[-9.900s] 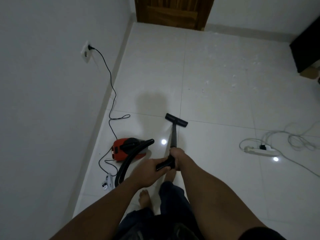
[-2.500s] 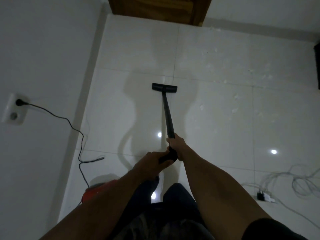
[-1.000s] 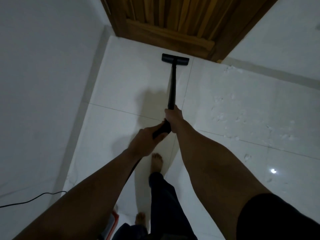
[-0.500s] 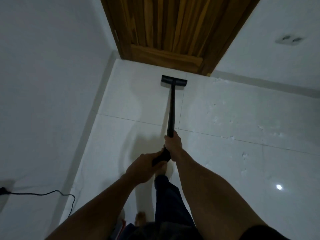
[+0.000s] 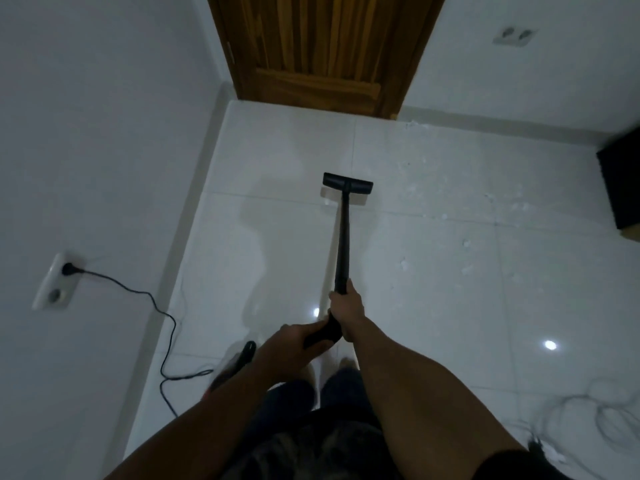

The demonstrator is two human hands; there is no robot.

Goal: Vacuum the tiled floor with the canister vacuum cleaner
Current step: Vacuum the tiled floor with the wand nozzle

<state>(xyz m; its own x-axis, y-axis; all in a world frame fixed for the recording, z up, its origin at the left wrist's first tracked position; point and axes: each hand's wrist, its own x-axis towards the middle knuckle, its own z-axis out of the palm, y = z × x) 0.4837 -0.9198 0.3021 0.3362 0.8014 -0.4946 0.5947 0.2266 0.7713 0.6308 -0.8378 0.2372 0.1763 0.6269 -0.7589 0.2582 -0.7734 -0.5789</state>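
The nozzle (image 5: 347, 183) has come back from the door (image 5: 322, 46). It now sits on the floor (image 5: 277, 237) well ahead of the hands, so a pull stroke seems to be ending. That strip looks done, but white crumbs (image 5: 464, 258) remain to the right of the hands. The right hand (image 5: 347, 315) grips the wand (image 5: 343, 244) in front, and the left hand (image 5: 294, 348) clasps the handle (image 5: 322, 336) just behind.

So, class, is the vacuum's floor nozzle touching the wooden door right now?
Apart. The head view shows a wide strip of bare white tiled floor between the floor nozzle and the bottom of the wooden door.
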